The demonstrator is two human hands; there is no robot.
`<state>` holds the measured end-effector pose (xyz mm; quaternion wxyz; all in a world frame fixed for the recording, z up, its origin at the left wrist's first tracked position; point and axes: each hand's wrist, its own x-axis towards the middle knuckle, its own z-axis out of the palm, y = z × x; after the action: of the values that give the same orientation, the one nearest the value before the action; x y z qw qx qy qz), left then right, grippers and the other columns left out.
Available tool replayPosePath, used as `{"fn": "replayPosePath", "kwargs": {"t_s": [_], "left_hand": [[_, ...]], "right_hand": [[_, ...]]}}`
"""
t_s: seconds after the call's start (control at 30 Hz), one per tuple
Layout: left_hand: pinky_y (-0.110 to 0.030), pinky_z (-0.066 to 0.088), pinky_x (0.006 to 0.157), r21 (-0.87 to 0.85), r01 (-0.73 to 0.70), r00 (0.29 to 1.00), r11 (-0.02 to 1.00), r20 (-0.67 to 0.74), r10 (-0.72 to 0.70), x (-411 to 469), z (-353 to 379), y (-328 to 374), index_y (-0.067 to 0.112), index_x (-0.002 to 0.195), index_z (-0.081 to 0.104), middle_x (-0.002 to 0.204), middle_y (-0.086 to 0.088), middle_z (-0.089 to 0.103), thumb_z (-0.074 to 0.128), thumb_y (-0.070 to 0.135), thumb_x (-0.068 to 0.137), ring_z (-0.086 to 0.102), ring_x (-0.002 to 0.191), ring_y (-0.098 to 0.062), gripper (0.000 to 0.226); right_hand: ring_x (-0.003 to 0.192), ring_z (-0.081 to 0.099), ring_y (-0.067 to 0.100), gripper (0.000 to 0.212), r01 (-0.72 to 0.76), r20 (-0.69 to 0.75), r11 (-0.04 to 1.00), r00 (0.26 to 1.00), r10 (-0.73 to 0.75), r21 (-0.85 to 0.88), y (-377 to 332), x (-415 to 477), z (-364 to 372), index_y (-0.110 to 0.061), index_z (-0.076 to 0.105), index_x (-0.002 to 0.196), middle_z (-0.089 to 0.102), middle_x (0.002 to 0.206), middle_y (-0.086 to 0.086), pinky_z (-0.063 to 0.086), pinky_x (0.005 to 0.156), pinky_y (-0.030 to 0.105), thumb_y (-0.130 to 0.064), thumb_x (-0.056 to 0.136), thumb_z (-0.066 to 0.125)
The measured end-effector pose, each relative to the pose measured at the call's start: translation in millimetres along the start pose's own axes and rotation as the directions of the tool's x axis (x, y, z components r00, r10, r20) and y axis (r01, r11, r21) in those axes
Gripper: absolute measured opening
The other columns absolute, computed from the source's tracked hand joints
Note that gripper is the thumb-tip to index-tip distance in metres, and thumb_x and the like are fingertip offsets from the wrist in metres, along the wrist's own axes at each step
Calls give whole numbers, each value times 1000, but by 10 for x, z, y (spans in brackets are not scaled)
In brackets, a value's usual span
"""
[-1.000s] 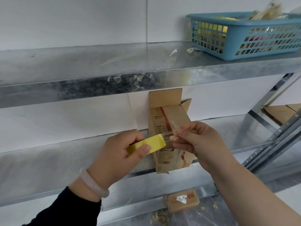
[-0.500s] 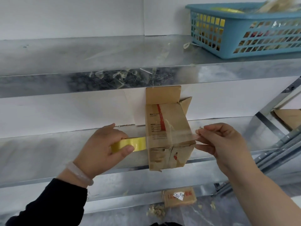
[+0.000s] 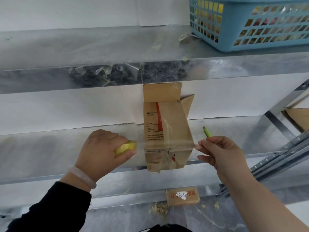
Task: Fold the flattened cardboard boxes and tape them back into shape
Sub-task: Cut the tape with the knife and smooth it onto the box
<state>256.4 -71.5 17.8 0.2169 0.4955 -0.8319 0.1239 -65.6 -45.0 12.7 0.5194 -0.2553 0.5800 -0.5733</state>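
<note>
Cardboard box (image 3: 167, 129) lies on the middle shelf (image 3: 50, 148), with its open flaps at the far end by the wall and its closed end at the shelf's front edge, facing the camera.

Left hand (image 3: 102, 153) grips the yellow tape roll (image 3: 126, 147), fingers curled over the top and thumb underneath. The roll is just beside the box's left side, low near the shelf surface.

Right hand (image 3: 224, 153) pinches the free end of the clear tape strip (image 3: 175, 142) between thumb and index finger, just off the box's right edge. Its other fingers are loosely curled.

The strip runs across the box top near the front edge. Can't tell whether it is fully stuck down.

Changes:
- 1 s ago both hands were close together in front of the box with only a short length of tape pulled out. Now they are apart, one on each side.
- 0.5 s ago the roll was higher and further left. It is now lower and closer to the box.
- The right hand is lower, which uncovers a green knife (image 3: 207, 131) on the shelf behind it.
- The box itself hasn't moved.

Around it:
- a blue basket (image 3: 250, 44) on the upper shelf
- tape scraps (image 3: 103, 72) stuck to that shelf's front edge
- a small labelled box (image 3: 183, 197) on the floor below
- flat cardboard (image 3: 299, 118) at far right
</note>
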Motion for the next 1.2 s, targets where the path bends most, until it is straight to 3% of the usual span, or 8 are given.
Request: {"fn": "replayPosePath", "kwargs": {"t_s": [0.37, 0.6, 0.73, 0.9, 1.07, 1.2], "left_hand": [[-35, 45, 75, -2, 59, 996, 998, 71, -58, -4, 153, 10, 27, 79, 70, 70, 11, 65, 45, 66, 81, 62, 65, -18, 47], [-35, 46, 76, 38, 54, 989, 998, 133, -58, 66, 190, 67, 28, 76, 69, 68, 11, 64, 41, 68, 80, 62, 67, -18, 49], [-35, 46, 75, 39, 43, 989, 998, 138, -48, 97, 214, 95, 27, 75, 68, 66, 11, 63, 40, 68, 81, 62, 65, -17, 49], [-36, 48, 71, 26, 32, 989, 999, 147, -35, 108, 235, 107, 29, 72, 64, 62, 12, 59, 41, 67, 82, 59, 61, -15, 46], [-35, 47, 71, 38, 23, 988, 999, 151, -29, 102, 255, 103, 30, 72, 64, 63, 14, 59, 40, 66, 82, 59, 62, -14, 44], [-35, 46, 71, 28, 30, 988, 999, 153, -34, 107, 254, 94, 31, 73, 64, 63, 14, 58, 41, 66, 82, 58, 61, -13, 43]], "right_hand": [[72, 73, 18, 13, -85, 2, 996, 996, 85, 40, 182, 141, 27, -8, 62, 92, 75, 85, 14, 58, 60, 27, -1, 85, 71], [76, 72, 6, 25, 36, -86, 999, 996, -38, -33, 249, 93, 161, -22, 65, 106, 76, 80, -2, 52, 73, 29, -15, 84, 75], [85, 70, 4, 28, -59, -72, 998, 996, 59, 10, 335, 92, 181, -31, 67, 107, 74, 81, -17, 48, 77, 26, -26, 82, 78], [92, 69, 19, 17, -290, -28, 927, 952, 305, 237, 449, 156, 196, -19, 72, 99, 76, 95, 4, 52, 70, 29, -19, 83, 77], [103, 64, 24, 12, -319, -1, 892, 941, 337, 320, 487, 191, 233, -16, 71, 98, 71, 107, 10, 52, 73, 31, -16, 86, 74], [99, 63, 22, 35, -414, 77, 822, 905, 419, 391, 551, 144, 291, -9, 65, 115, 64, 116, 15, 56, 64, 29, -14, 82, 76]]}}
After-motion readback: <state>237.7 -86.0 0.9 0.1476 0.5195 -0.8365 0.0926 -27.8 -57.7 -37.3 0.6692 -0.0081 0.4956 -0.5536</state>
